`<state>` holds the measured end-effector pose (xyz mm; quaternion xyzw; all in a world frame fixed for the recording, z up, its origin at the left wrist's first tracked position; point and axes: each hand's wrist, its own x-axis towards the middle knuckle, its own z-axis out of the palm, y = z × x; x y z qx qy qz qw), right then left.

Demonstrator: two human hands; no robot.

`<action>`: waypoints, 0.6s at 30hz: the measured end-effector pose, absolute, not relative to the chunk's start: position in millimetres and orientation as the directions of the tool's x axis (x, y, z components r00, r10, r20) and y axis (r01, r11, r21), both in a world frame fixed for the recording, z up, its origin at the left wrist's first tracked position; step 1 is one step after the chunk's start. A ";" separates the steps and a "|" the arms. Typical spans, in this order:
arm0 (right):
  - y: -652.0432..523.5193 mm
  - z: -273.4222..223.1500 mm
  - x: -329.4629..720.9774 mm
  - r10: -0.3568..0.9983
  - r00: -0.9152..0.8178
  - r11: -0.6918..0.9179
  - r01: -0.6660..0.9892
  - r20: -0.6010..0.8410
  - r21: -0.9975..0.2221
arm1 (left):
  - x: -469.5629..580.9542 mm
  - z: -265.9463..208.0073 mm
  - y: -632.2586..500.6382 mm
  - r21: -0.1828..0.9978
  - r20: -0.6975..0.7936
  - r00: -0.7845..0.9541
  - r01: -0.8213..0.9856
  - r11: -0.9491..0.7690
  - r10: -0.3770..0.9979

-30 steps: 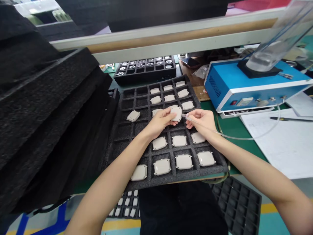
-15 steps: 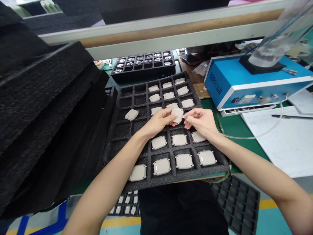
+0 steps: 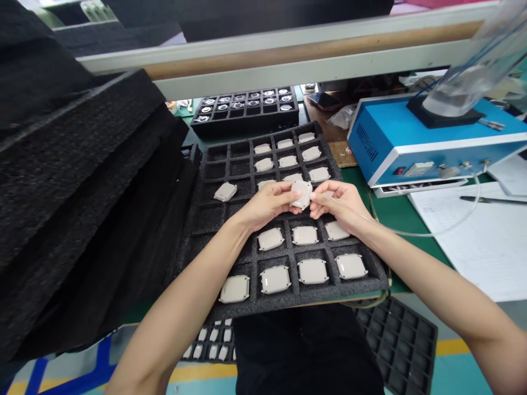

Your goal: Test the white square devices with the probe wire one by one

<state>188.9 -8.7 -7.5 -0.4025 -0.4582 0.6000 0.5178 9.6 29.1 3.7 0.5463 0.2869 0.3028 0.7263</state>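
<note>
Left hand (image 3: 268,202) pinches a case (image 3: 302,194) between thumb and fingers above the tray (image 3: 296,296); right hand (image 3: 341,203) pinches the end of the tube (image 3: 411,234) at the case's right edge, tip hidden. Risk: a tip slip or a tug on the tube could scuff the case or jerk it loose. Versus half a second ago, right fingertips sit closer to the case, covering the tip that showed then.

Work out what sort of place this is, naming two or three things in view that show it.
Likely a small-parts factory or workshop: a black foam tray holds rows of what look like watch cases, and a blue machine stands on the bench.
</note>
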 end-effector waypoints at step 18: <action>-8.9 -9.4 190.1 0.970 0.140 0.215 -0.111 0.199 -0.970 | 9.7 1.3 29.0 0.490 0.114 0.591 0.665 -0.563 0.798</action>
